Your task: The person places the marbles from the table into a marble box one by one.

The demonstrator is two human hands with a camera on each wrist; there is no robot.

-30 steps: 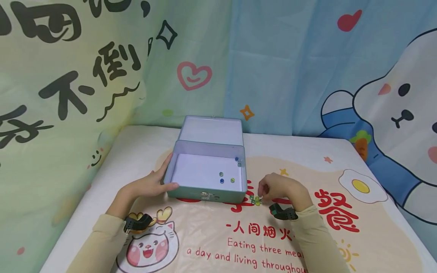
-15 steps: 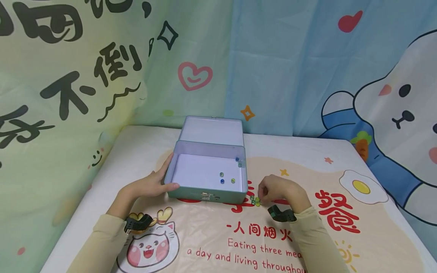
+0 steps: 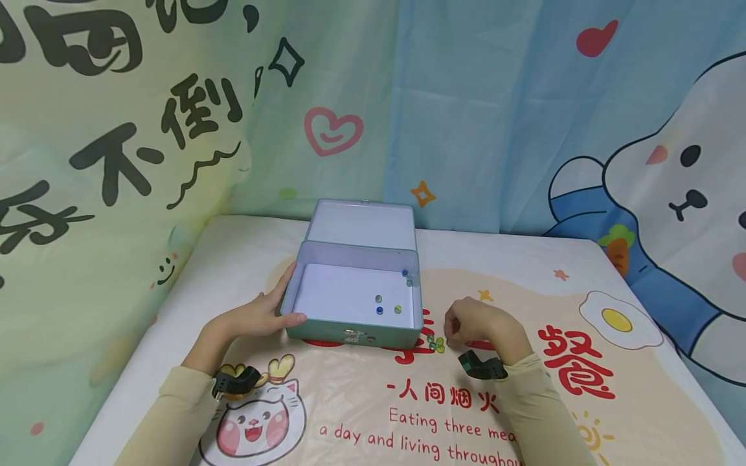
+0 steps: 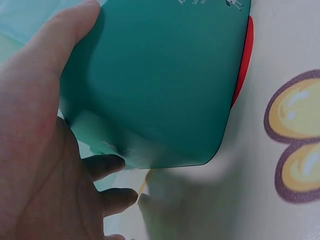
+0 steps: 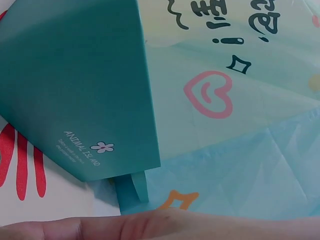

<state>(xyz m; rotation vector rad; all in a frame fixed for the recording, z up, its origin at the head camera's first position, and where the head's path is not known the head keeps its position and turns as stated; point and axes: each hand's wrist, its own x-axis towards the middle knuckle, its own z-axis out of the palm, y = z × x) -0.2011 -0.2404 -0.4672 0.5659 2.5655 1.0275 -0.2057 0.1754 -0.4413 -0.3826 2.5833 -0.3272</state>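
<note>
A green tin box (image 3: 351, 334) with a pale inside stands with its lid (image 3: 360, 223) tipped back. Several glass marbles (image 3: 397, 309) lie toward the right of its floor. My left hand (image 3: 265, 312) holds the box's left front corner, thumb over the front rim, fingers along the left side; the left wrist view shows the thumb (image 4: 75, 25) against the green wall. Right of the box, a small cluster of green marbles (image 3: 436, 343) lies on the table. Close beside them is my right hand (image 3: 474, 321), fingers bent downward; I cannot tell whether they pinch a marble.
The table has a printed cloth (image 3: 408, 414) with red lettering and cartoon drawings. A hanging cloth (image 3: 454, 129) closes off the back and left, right behind the box lid. Each wrist wears a black band (image 3: 482, 365).
My right hand has shifted slightly right, its fingertips now a little apart from the marble cluster. The left hand and the box stay where they were.
</note>
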